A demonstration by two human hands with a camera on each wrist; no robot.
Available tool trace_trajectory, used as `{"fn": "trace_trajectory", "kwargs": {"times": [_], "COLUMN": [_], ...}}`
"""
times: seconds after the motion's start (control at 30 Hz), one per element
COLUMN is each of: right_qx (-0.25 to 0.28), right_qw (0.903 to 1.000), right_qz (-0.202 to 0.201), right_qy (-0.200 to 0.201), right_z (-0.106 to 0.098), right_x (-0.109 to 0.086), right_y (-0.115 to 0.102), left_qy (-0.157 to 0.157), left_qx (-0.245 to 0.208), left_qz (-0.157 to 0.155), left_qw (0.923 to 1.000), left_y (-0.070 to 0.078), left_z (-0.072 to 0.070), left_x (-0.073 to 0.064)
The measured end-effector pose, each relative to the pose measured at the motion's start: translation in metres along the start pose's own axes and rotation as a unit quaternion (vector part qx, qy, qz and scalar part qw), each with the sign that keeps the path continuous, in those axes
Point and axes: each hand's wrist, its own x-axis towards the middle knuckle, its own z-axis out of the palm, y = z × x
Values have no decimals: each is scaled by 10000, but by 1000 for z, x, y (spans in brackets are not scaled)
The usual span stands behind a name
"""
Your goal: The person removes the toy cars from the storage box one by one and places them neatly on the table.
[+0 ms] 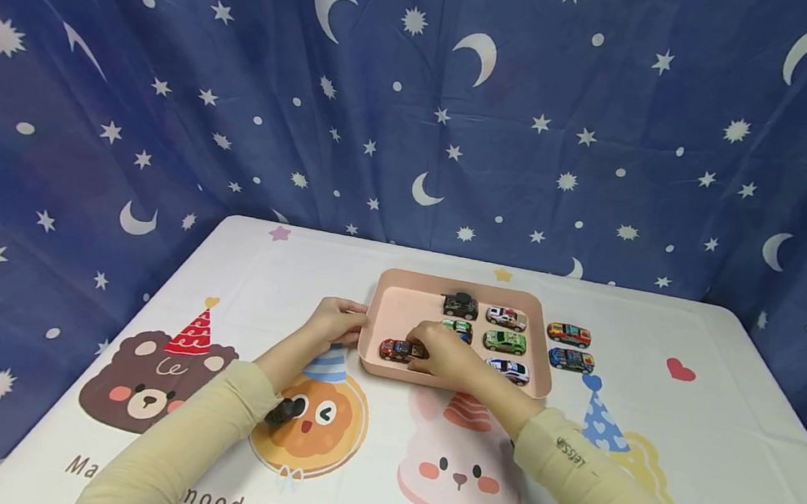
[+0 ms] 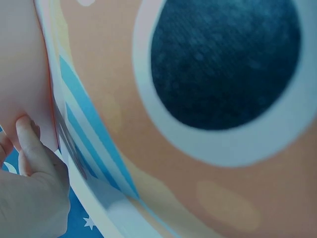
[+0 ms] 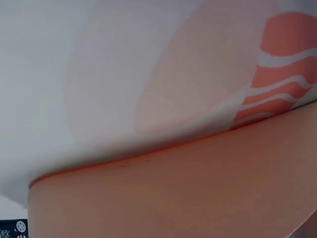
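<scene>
A shallow pink tray (image 1: 400, 281) lies on the table. My left hand (image 1: 336, 321) pinches its left wall between thumb and fingers; the left wrist view shows this hand (image 2: 37, 173) against the tray's pink side (image 2: 25, 59). Inside the tray, at the front left, my right hand (image 1: 445, 356) grips a red toy car (image 1: 397, 350), its fingers covering the car's right end. Beside that hand sits a green-and-blue toy car (image 1: 462, 329), partly hidden. The right wrist view shows the tray's outer wall (image 3: 173, 193), not the hand.
A black toy tank (image 1: 461, 305) stands at the tray's back. Down its right side are a white-and-red car (image 1: 506, 318), a green car (image 1: 505, 343) and a white car (image 1: 510, 372). Outside, right of the tray, lie a red-and-yellow car (image 1: 570, 334) and a blue car (image 1: 572, 360).
</scene>
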Motion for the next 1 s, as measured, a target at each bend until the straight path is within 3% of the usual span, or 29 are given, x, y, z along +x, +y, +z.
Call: {"fn": "trace_trajectory", "kwargs": {"times": [1.0], "right_qx": [464], "right_qw": [9980], "right_qz": [70], "right_qy": [417], "right_z": [1], "right_x": [-3], "right_y": [-2], "left_qy": [24], "left_qx": [-29], "left_qz": [-32], "left_qw": [10000], "left_y": [2], "left_z": [0], "left_x": [-1]}}
